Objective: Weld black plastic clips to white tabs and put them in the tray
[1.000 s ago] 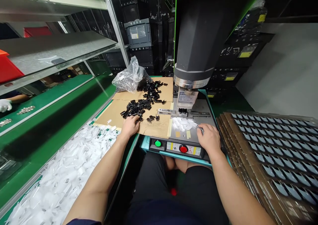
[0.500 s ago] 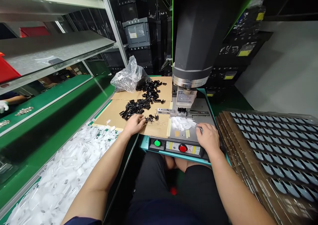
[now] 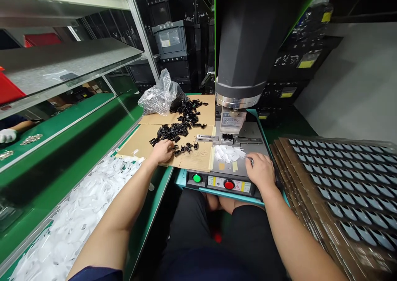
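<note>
My left hand [image 3: 163, 151] rests at the near edge of the cardboard, fingers bent together beside a short row of small black plastic clips [image 3: 187, 147]. Whether a clip is between the fingertips is hidden. A larger heap of the same clips [image 3: 173, 131] lies just beyond. On the right, my right hand [image 3: 261, 169] is curled over the metal machine plate around a thin dark tool [image 3: 251, 161], mostly covered by the fingers. The tool's tip is close to a pile of white plastic pieces [image 3: 228, 153]. Two black parts [image 3: 227, 136] sit in the fixture under the press head [image 3: 233, 122].
Green [image 3: 197, 178] and red [image 3: 229, 184] buttons face me. Many white pieces [image 3: 83, 210] cover the bench at left. A plastic bag [image 3: 163, 94] stands behind the clips. Stacked trays [image 3: 344, 182] with grey parts are at right. Another person's gloved hand [image 3: 8, 136] shows far left.
My left hand has drawn back left and slightly toward me, with its fingers now at the left end of the clip row. My right hand has hardly moved.
</note>
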Motion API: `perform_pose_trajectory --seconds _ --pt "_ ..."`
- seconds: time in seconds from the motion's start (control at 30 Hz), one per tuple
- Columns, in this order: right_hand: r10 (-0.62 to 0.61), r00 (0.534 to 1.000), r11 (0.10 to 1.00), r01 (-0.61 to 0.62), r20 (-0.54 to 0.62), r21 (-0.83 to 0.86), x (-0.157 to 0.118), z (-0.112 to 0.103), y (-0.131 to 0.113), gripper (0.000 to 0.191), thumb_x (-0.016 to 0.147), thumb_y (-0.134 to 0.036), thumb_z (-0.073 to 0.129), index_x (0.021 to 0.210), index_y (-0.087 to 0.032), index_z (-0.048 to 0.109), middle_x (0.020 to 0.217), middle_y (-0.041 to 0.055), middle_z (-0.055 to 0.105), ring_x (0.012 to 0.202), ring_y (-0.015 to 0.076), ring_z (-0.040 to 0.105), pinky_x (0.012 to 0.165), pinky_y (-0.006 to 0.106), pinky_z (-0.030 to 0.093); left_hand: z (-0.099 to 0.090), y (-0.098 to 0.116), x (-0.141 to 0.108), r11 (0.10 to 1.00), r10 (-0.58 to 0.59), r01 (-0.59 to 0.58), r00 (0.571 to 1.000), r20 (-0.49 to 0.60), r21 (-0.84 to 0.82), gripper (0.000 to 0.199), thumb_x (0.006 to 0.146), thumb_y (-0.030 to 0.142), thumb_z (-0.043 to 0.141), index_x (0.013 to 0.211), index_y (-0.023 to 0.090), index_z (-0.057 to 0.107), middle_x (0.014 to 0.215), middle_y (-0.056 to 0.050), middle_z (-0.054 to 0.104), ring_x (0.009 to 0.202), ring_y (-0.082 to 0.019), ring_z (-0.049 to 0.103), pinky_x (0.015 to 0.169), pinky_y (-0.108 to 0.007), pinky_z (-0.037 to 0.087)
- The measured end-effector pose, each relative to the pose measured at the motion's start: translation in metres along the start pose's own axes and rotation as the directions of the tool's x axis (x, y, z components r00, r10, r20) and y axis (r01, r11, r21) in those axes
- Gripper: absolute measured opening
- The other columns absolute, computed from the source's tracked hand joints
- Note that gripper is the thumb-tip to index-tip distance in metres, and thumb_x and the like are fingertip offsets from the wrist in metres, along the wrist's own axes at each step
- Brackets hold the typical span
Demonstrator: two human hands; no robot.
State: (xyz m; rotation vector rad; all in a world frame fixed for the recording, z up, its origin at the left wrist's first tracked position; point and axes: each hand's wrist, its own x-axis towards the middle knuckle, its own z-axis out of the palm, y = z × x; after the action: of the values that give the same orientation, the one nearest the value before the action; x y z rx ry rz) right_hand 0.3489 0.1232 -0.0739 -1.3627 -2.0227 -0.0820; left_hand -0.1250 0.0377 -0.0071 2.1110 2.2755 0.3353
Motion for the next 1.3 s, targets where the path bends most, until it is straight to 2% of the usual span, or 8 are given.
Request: perform_pose_trajectory --seconds 0.17,0.37,0.43,0.53,0.7,0.8,1.03,1.3 --pt "-0.009 1.000 1.000 0.009 0.002 0.001 0.000 0.000 -0.001 0.023 0.099 -0.030 0.055 0.107 -0.022 0.075 0.118 0.0100 0.077 0.111 0.0317 0.063 0.098 0.045 0.047 -0.008 -0.006 0.002 0.997 0.000 0.008 0.994 0.107 -0.078 0.021 0.098 0.032 0.058 0.107 0.025 0.076 0.112 -0.008 0.079 0.109 -0.027 0.070 0.098 -0.038 0.055" --pt "0.004 1.000 1.000 -0.004 0.008 0.005 0.000 -0.002 -0.002 0.023 0.099 -0.029 0.055 0.107 -0.022 0.076 0.117 0.0107 0.077 0.110 0.0322 0.063 0.099 0.046 0.047 -0.012 0.002 0.034 0.997 -0.074 0.072 0.995 -0.070 -0.036 0.027 0.100 0.040 0.060 0.117 0.024 0.074 0.122 -0.010 0.078 0.114 -0.030 0.070 0.097 -0.040 0.054" --pt "0.003 1.000 1.000 -0.003 0.006 0.002 0.000 -0.002 -0.002 0.023 0.098 -0.028 0.056 0.107 -0.022 0.076 0.116 0.0109 0.077 0.109 0.0321 0.063 0.098 0.046 0.047 -0.011 0.010 0.045 0.998 -0.051 0.054 0.996 -0.077 0.039 0.029 0.099 0.040 0.062 0.119 0.023 0.074 0.123 -0.012 0.078 0.118 -0.033 0.068 0.100 -0.043 0.053" --pt "-0.005 1.000 1.000 0.005 0.007 -0.005 0.000 -0.003 -0.003 0.023 0.099 -0.028 0.056 0.108 -0.022 0.076 0.115 0.0105 0.077 0.108 0.0319 0.063 0.097 0.046 0.047 -0.009 0.023 0.055 0.992 -0.042 0.046 0.998 -0.035 0.115 0.026 0.098 0.038 0.062 0.114 0.023 0.076 0.117 -0.014 0.080 0.116 -0.035 0.068 0.101 -0.045 0.052" --pt "0.001 1.000 1.000 -0.001 0.001 -0.006 -0.001 -0.003 -0.004 0.023 0.100 -0.028 0.054 0.107 -0.022 0.076 0.117 0.0106 0.077 0.108 0.0316 0.063 0.098 0.045 0.046 -0.007 0.030 0.061 0.997 -0.074 0.071 0.994 0.081 0.043 0.017 0.094 0.031 0.064 0.104 0.028 0.078 0.105 -0.007 0.083 0.101 -0.029 0.074 0.088 -0.036 0.054" --pt "0.002 1.000 1.000 -0.002 0.000 -0.013 -0.001 -0.002 -0.005 0.023 0.102 -0.029 0.054 0.107 -0.021 0.076 0.116 0.0110 0.077 0.109 0.0316 0.063 0.098 0.046 0.046 -0.009 0.031 0.068 0.996 -0.084 0.082 0.990 0.109 0.020 0.021 0.095 0.032 0.063 0.110 0.029 0.078 0.112 -0.004 0.083 0.100 -0.027 0.074 0.084 -0.033 0.054" --pt "0.022 0.999 1.000 -0.022 0.029 -0.015 0.000 -0.007 -0.009 0.020 0.100 -0.026 0.056 0.106 -0.022 0.075 0.118 0.0109 0.077 0.111 0.0315 0.063 0.098 0.045 0.046 -0.002 0.050 0.099 0.986 -0.162 0.162 0.987 0.013 0.051 0.040 0.102 0.051 0.058 0.126 0.024 0.076 0.132 -0.013 0.074 0.116 -0.029 0.072 0.096 -0.035 0.055" --pt "0.013 1.000 1.000 -0.013 0.023 -0.017 -0.001 -0.007 -0.008 0.019 0.100 -0.026 0.057 0.105 -0.022 0.075 0.117 0.0106 0.077 0.110 0.0316 0.062 0.097 0.045 0.046 0.006 0.057 0.106 0.988 -0.147 0.143 0.987 0.063 0.066 0.035 0.091 0.038 0.072 0.123 0.024 0.075 0.131 -0.012 0.071 0.112 -0.029 0.072 0.095 -0.034 0.056"
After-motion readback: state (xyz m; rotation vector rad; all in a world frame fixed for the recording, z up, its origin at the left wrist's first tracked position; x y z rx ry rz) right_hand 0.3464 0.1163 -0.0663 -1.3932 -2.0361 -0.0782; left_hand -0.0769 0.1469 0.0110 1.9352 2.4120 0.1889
